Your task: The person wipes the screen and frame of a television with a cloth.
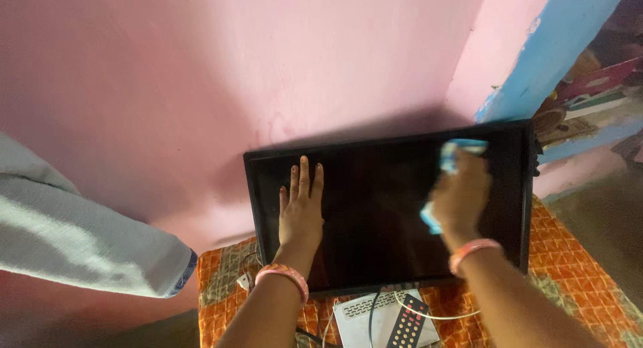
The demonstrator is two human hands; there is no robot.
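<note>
a dark flat screen (382, 214) stands upright against a pink wall (201, 73), resting on a desk covered with an orange patterned cloth (569, 254). the left hand (301, 211) lies flat on the left part of the screen, fingers spread a little and pointing up, holding nothing. the right hand (461, 197) is closed around a light blue cloth (450, 157) and presses it against the upper right part of the screen; this hand is blurred. both wrists carry pink bangles. just below the screen's lower edge lie a white box (365, 314) with vent slots and a black remote (408, 323) with red buttons on top of it, with thin cables beside them. a grey bundle of fabric (74, 241) hangs at the far left, and a blue painted edge (549, 46) runs along the wall at upper right.
</note>
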